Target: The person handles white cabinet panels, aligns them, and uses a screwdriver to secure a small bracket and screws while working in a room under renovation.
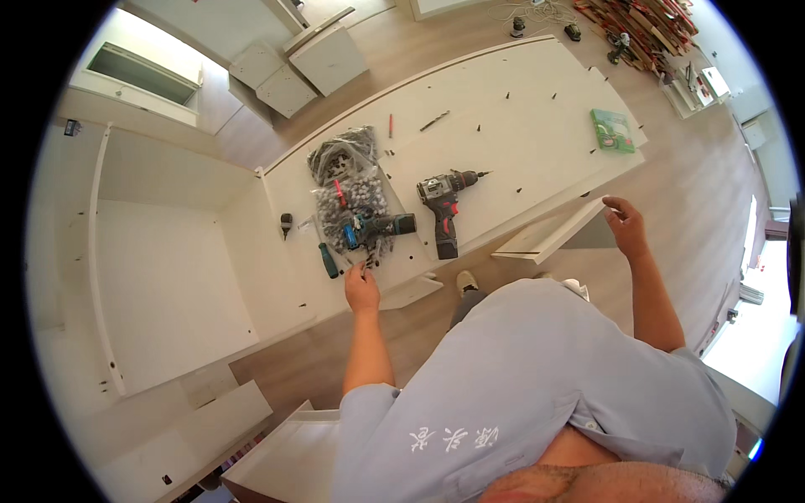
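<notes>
The white tabletop extends beyond the outstretched left hand, its near edge just behind the bunched fingers, with room farther right. A white panel slants leftward from the right hand, fingers pinching its corner. Small dark fasteners lie at the left fingertips; whether gripped, I cannot tell.
</notes>
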Demonstrator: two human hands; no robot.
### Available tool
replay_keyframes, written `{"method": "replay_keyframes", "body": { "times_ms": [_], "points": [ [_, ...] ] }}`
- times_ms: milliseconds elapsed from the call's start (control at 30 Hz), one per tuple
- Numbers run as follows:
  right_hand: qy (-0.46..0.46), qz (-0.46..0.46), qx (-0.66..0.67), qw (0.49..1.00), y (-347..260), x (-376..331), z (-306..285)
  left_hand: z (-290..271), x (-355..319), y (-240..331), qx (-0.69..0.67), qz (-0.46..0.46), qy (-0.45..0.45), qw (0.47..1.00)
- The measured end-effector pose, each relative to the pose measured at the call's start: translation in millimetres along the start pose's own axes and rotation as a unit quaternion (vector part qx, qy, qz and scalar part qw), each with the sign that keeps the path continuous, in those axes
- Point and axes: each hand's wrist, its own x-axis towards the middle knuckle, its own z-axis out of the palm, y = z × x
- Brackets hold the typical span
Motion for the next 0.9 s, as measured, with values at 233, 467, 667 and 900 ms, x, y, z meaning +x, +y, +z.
{"method": "replay_keyframes", "body": {
  "times_ms": [233,467,667,900],
  "points": [
    [-0.002,0.029,-0.09,0.996,-19.2,-38.1,-0.7,13.6,12.6,6.4,0.115,0.057,-0.077,0.989],
    [0.021,0.034,-0.082,0.996,-4.5,-67.7,-7.3,16.3,17.8,-0.9,0.117,0.121,-0.058,0.984],
    [0.011,0.061,-0.083,0.995,5.1,-87.1,-6.2,19.5,15.7,-3.9,0.054,0.082,0.005,0.995],
    [-0.006,0.048,-0.089,0.995,-1.0,-85.2,-3.2,-7.7,35.4,-52.2,-0.043,-0.064,0.096,0.992]
  ]
}}
